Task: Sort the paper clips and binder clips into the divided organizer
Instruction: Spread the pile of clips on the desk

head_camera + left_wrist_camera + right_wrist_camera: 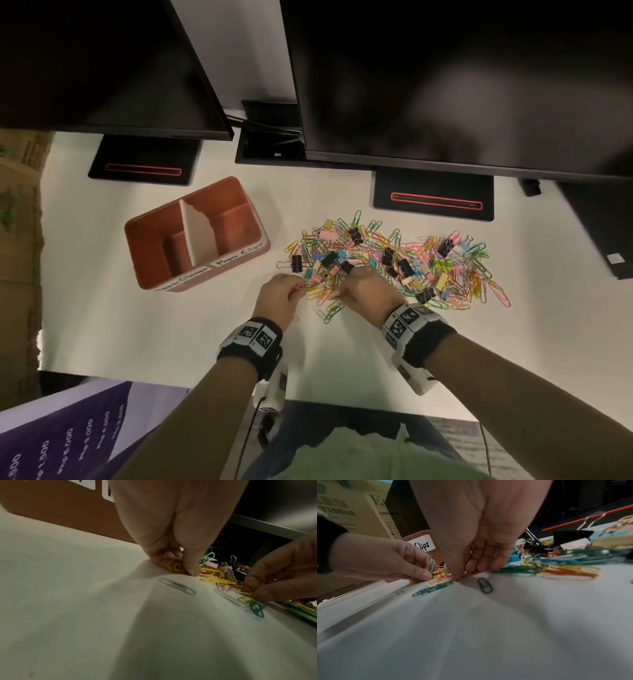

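The left hand (279, 297) pinches a few paper clips (431, 564) between curled fingers and thumb. The right hand (364, 291) pinches a clip at the near edge of the pile (394, 262), which spreads beyond its fingertips. The organizer (197, 233) stands beyond the left fingers, well apart.

An office desk: two dark monitors (445, 78) stand on black stands with red trim at the back of a white desk (137, 325), a cable opening (270, 144) between them; left of the desk sits a cardboard box (342, 507) printed "TISSUE"
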Motion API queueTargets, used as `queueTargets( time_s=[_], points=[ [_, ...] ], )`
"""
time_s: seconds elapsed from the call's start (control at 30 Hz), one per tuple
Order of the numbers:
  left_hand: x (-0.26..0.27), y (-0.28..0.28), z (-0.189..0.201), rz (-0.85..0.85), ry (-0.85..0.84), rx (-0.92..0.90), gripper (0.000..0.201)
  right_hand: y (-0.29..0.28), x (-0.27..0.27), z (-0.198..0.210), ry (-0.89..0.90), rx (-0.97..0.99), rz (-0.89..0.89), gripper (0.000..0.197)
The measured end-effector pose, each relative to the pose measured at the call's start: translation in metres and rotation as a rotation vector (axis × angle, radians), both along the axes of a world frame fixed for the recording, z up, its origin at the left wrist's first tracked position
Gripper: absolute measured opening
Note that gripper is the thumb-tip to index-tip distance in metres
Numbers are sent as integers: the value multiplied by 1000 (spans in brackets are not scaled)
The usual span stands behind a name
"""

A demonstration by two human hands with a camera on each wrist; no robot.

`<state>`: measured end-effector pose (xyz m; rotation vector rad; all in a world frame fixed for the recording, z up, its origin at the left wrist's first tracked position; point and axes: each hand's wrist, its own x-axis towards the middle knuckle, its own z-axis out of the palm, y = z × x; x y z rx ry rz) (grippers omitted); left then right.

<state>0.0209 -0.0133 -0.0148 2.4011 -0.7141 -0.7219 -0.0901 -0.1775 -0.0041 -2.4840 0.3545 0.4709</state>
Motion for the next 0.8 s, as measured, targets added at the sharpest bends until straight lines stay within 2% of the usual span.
queueTargets(
  time_s=[0.13,0.27,0.47,0.53,0.63,0.7,0.8],
  points=[
    [4,5,6,27,55,-4,18,-3,1,1,9,24,13,14],
    [4,17,20,57,40,-24,14,-6,-2,2,-11,66,9,14],
    [20,36,59,192,-17,-217,14,-13,1,27,-127,86,29,12],
    [38,39,77,290,-23,-295,13,-12,19,49,-223,98,13,12],
    [72,38,100,401,-87,-305,10,0,68,76,-336,100,15,12],
    [95,36,108,457,-94,-275,8,15,104,87,-367,121,-9,12],
    [118,35,105,454,-53,-190,6,42,148,93,-360,173,-54,13]
  ],
)
